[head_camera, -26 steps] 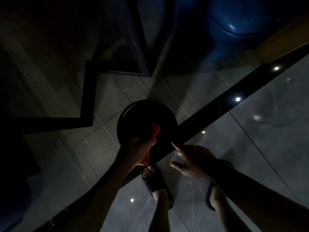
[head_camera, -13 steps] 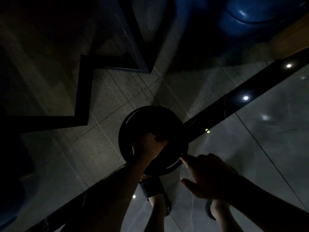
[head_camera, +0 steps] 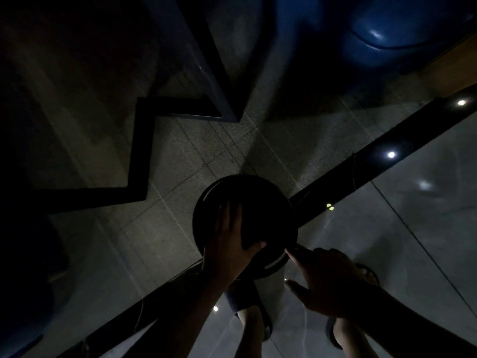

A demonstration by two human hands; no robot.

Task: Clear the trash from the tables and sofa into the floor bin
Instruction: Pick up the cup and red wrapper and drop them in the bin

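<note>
The room is very dark. A round black floor bin stands on the tiled floor right below me. My left hand lies spread over the near left part of the bin's top, fingers apart, with nothing visible in it. My right hand is at the bin's near right rim; its forefinger touches the rim edge and the other fingers are loosely curled. The red piece of trash is out of sight.
My two feet in dark slippers stand just behind the bin. A black floor strip runs diagonally. A dark table leg stands ahead, and a blue rounded seat is at the upper right.
One second ago my left hand held a red piece over the bin. The red piece has vanished and the hand has spread flat on the bin's top. My right hand moved onto the rim.
</note>
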